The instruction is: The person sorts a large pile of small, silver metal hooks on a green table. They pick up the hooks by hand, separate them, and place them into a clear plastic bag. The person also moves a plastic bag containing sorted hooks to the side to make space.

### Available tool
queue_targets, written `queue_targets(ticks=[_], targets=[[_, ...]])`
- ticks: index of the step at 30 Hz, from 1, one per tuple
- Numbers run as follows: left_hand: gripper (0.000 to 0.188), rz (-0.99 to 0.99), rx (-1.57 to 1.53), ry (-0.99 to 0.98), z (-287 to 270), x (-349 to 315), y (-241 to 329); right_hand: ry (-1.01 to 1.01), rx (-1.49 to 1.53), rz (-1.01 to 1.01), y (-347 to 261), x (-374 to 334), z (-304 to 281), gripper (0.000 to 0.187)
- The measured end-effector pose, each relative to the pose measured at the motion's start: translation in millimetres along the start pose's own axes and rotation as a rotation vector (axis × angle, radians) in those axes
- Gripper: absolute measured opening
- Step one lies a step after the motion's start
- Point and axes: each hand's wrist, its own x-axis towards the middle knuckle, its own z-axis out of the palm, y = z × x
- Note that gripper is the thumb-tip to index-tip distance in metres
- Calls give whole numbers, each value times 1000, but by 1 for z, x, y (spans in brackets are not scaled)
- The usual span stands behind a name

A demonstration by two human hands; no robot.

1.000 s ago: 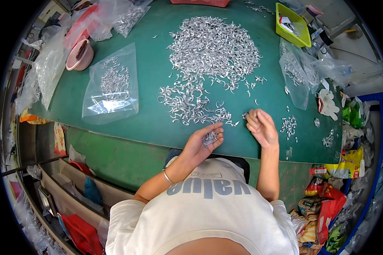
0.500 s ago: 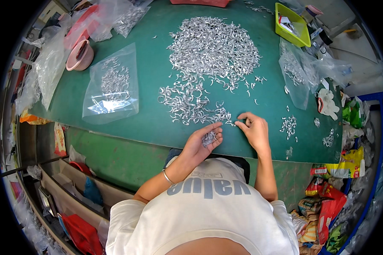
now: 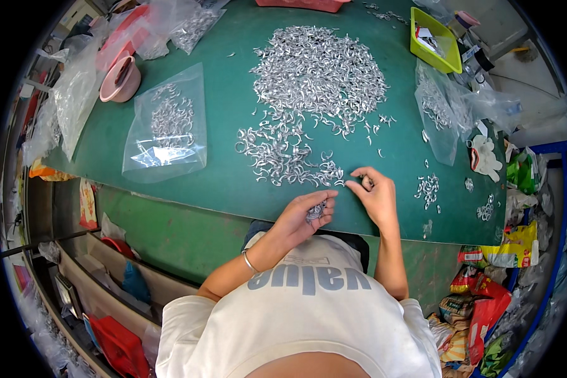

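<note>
Small silver curved metal pieces lie in a loose heap on the green table, just beyond my hands. My left hand is cupped at the table's near edge, its fingers curled around a clump of the same pieces. To its right, my right hand is curled at the near end of the heap. Its thumb and forefinger tips are slightly apart beside a piece. Something small and greyish shows within its bent fingers, too small to make out.
A larger pile of pieces spreads behind. Left are a clear bag of pieces and a pink bowl. Right are small clusters, another bag, a white glove and a yellow-green basket.
My left hand has drawn slightly nearer to me and to the right, its fingers more closed over the clump. My right thumb and forefinger have parted a little.
</note>
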Motion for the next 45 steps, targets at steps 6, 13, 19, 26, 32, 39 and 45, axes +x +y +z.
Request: queue_targets(ticks=[6,13,19,26,32,39,45], targets=[[25,-22,-1,57,4,-2,2,3,-263,-163,11,-2,17,17],[27,-19,-34,-2,-6,-1,2,-516,1280,241,27,1,-6,14],[25,-26,-47,52,1,-2,4,-446,1724,232,24,11,14,20],[25,-10,-38,57,0,-5,6,-165,729,176,31,19,12,21],[25,2,-24,71,2,-5,6,120,-264,-104,5,9,31,21],[23,11,-38,76,1,-6,7,42,323,67,28,17,20,17],[24,-4,-56,63,0,-4,6,-350,1708,240,14,14,6,12]])
